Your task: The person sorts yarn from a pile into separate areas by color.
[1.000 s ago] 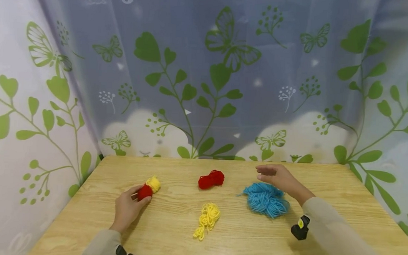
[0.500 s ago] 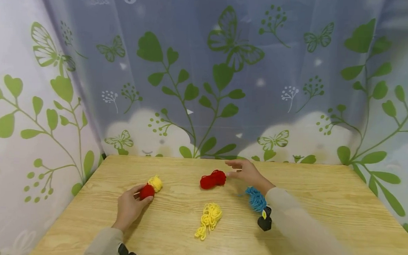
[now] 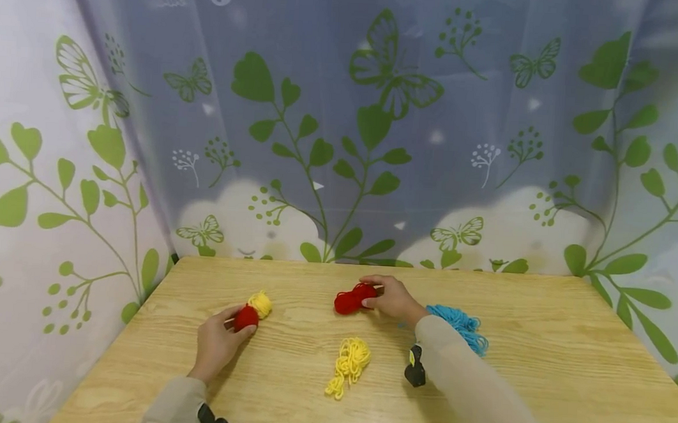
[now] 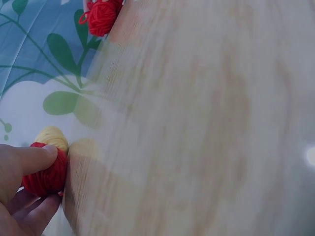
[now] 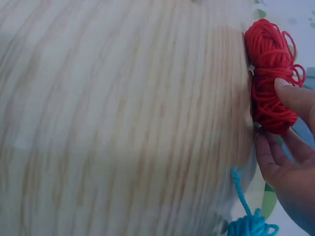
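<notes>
On the table's left side, my left hand (image 3: 217,344) grips a small red ball of yarn (image 3: 246,318), thumb on one side and fingers on the other. A yellow ball of yarn (image 3: 261,303) sits against its far side. Toward the back, my right hand (image 3: 394,299) holds the right end of a red yarn skein (image 3: 348,301), pinched at its middle. In the right wrist view the thumb lies on the red skein (image 5: 272,73), with the other fingers curled behind it. The skein rests on the table.
A loose yellow yarn bundle (image 3: 349,362) lies mid-table between the hands. A blue yarn bundle (image 3: 459,326) is partly hidden behind my right sleeve. A patterned curtain (image 3: 297,139) hangs along the back edge of the wooden table (image 3: 283,394).
My right hand has moved left from above the blue yarn to the red skein and taken hold of its right end. The left hand keeps its hold on the red ball.
</notes>
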`<move>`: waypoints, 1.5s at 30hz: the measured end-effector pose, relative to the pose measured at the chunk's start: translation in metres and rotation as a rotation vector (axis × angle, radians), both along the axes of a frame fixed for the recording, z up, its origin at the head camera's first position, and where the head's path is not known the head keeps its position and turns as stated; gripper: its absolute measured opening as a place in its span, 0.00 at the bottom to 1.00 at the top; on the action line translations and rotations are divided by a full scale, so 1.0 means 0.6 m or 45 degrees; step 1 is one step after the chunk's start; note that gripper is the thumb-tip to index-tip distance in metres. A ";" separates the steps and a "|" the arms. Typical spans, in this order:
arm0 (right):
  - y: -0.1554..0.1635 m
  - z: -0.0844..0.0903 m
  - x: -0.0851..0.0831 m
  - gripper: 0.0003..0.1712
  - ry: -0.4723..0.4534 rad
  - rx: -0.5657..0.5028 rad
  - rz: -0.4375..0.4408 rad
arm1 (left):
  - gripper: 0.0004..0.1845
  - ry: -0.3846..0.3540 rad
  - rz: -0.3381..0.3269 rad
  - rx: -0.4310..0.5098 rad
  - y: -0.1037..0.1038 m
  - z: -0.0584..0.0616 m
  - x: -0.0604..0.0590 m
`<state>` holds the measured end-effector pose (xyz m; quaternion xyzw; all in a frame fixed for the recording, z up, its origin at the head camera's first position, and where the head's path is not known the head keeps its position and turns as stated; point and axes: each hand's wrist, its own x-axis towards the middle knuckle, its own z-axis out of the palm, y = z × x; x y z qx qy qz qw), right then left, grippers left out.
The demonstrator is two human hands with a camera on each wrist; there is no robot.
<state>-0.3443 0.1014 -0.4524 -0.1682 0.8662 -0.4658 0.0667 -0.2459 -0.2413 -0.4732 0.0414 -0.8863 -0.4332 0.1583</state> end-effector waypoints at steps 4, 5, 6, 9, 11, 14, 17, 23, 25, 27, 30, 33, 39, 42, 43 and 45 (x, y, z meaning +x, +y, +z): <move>-0.005 -0.004 -0.001 0.24 0.012 0.019 -0.017 | 0.27 -0.005 0.004 0.001 0.000 0.000 0.000; -0.005 -0.005 -0.002 0.23 0.016 0.028 -0.020 | 0.27 -0.005 0.004 0.002 -0.001 -0.001 0.000; -0.006 -0.006 -0.003 0.22 0.019 0.038 -0.024 | 0.27 -0.006 0.004 0.004 -0.001 -0.001 0.000; -0.008 -0.007 -0.003 0.20 0.021 0.059 -0.047 | 0.27 -0.006 0.007 0.006 -0.001 -0.002 0.000; -0.008 -0.007 -0.003 0.19 0.026 0.068 -0.053 | 0.27 -0.006 0.007 0.006 -0.001 -0.003 0.000; -0.008 -0.006 -0.001 0.19 0.047 0.081 -0.064 | 0.26 -0.004 0.006 0.006 -0.001 -0.003 -0.001; -0.008 -0.006 0.000 0.18 0.048 0.072 -0.084 | 0.26 -0.004 0.004 0.004 -0.001 -0.004 -0.001; -0.007 -0.006 0.002 0.18 0.049 0.060 -0.111 | 0.25 -0.013 -0.001 -0.011 0.000 -0.002 -0.003; -0.008 -0.005 0.002 0.18 0.044 0.060 -0.121 | 0.25 -0.017 -0.003 -0.018 0.001 -0.002 -0.003; -0.007 -0.002 0.002 0.17 0.037 0.051 -0.122 | 0.25 -0.019 -0.003 -0.023 0.000 -0.002 -0.003; -0.004 0.006 0.003 0.16 0.052 0.043 -0.101 | 0.25 -0.013 -0.002 -0.022 0.000 -0.003 -0.003; 0.003 0.020 0.005 0.15 0.058 0.039 -0.076 | 0.25 -0.008 -0.003 -0.018 0.001 -0.003 -0.003; 0.025 0.054 0.014 0.16 0.006 -0.030 -0.082 | 0.26 -0.008 -0.006 -0.018 0.003 -0.003 -0.002; 0.043 0.070 0.019 0.18 0.023 -0.054 -0.054 | 0.26 0.001 -0.008 -0.020 0.002 -0.002 -0.001; 0.050 0.075 0.021 0.18 0.021 -0.067 -0.058 | 0.26 0.005 -0.008 -0.020 0.002 -0.002 -0.001; 0.067 0.085 0.024 0.18 0.030 -0.072 -0.058 | 0.26 0.014 -0.008 -0.023 0.002 -0.002 -0.001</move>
